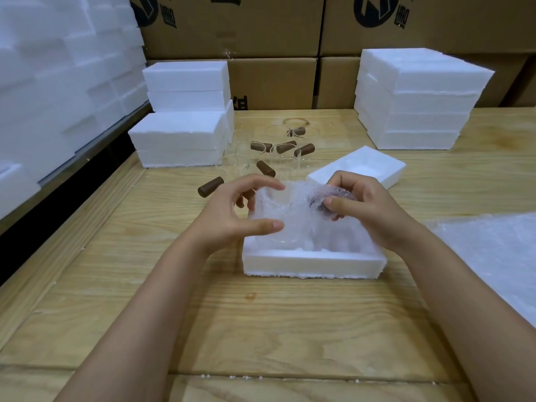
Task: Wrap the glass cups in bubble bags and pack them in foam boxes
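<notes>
A glass cup with a brown handle sits inside a clear bubble bag point(293, 211), held just above an open white foam box point(313, 264) in the middle of the wooden table. My right hand point(365, 210) grips the bag around the brown handle end. At the bag's open left end my left hand point(232, 216) pinches the edge between thumb and fingers. Behind them stand several bare glass cups point(246, 162) with brown handles. The box's foam lid point(359, 166) lies behind my right hand.
Stacks of white foam boxes stand at back left point(182, 117) and back right point(417, 100). A pile of bubble bags point(493, 256) lies at the right edge. Cardboard cartons point(272, 27) line the back. More foam is stacked along the left wall point(58, 76).
</notes>
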`<state>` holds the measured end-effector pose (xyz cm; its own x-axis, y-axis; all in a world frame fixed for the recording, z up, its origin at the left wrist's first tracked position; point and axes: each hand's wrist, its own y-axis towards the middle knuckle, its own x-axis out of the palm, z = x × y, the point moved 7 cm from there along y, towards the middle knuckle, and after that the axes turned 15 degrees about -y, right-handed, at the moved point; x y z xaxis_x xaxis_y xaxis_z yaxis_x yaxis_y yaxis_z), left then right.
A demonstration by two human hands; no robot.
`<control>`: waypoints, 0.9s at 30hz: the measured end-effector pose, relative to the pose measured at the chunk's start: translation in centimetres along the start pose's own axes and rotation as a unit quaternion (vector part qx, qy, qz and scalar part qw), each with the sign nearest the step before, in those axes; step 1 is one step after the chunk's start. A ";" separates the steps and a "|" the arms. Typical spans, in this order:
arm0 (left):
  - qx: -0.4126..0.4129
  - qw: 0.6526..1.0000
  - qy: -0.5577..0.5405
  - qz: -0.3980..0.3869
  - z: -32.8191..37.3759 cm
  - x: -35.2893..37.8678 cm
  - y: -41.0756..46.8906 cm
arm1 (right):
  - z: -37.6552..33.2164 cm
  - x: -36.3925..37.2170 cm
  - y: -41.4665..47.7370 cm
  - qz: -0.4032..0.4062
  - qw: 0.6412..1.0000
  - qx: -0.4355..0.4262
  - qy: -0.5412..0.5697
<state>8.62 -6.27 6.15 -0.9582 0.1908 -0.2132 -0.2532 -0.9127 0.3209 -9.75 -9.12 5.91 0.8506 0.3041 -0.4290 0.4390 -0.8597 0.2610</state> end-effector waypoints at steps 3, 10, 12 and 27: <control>0.000 1.000 0.029 -0.009 -0.2 0.3 0.0 | -0.3 0.3 -0.1 0.000 1.000 -0.005 -0.026; 0.002 0.997 0.073 -0.014 -0.4 -0.3 -0.2 | -0.1 1.0 -0.4 -0.032 0.990 -0.011 -0.138; -0.002 0.996 0.083 -0.016 -0.6 -0.3 -0.3 | -0.3 1.1 -0.4 -0.034 0.986 -0.015 -0.165; -0.033 0.997 -0.063 0.004 -2.4 1.3 -0.7 | -1.1 0.9 -0.3 -0.027 0.938 -0.048 -0.341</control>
<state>7.86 -6.21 3.43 -0.9703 0.2240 -0.0911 -0.2403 -0.9355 0.2589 -8.84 -8.10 6.45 0.4567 -0.0152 -0.8895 0.5281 -0.7999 0.2849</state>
